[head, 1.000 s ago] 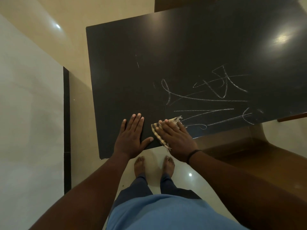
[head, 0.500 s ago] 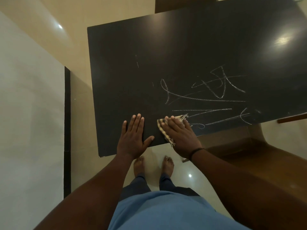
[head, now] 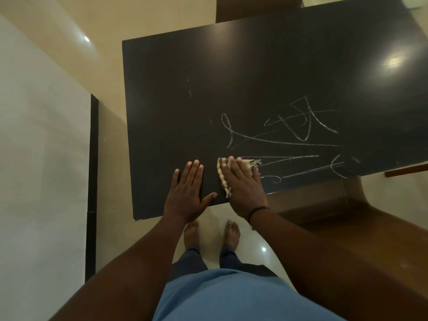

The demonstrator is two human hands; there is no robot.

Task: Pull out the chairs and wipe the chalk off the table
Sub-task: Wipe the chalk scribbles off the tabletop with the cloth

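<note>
A dark rectangular table (head: 254, 70) fills the upper middle of the head view. White chalk lines (head: 287, 137) cross its near right part. My left hand (head: 188, 193) lies flat, fingers straight, on the table's near edge. Beside it my right hand (head: 245, 188) presses a striped, frayed cloth (head: 222, 176) flat on the table at the left end of the chalk marks. A brown wooden chair (head: 361, 230) stands pulled out at the right, below the table's near edge.
Another chair back (head: 257, 8) shows at the table's far side. A white wall with a dark strip (head: 91, 181) runs along the left. Glossy beige floor (head: 111, 158) lies between wall and table. My bare feet (head: 210, 232) stand at the table's near edge.
My right hand has slid the cloth slightly to the right and farther onto the table, toward the chalk lines. My left hand stays flat in place.
</note>
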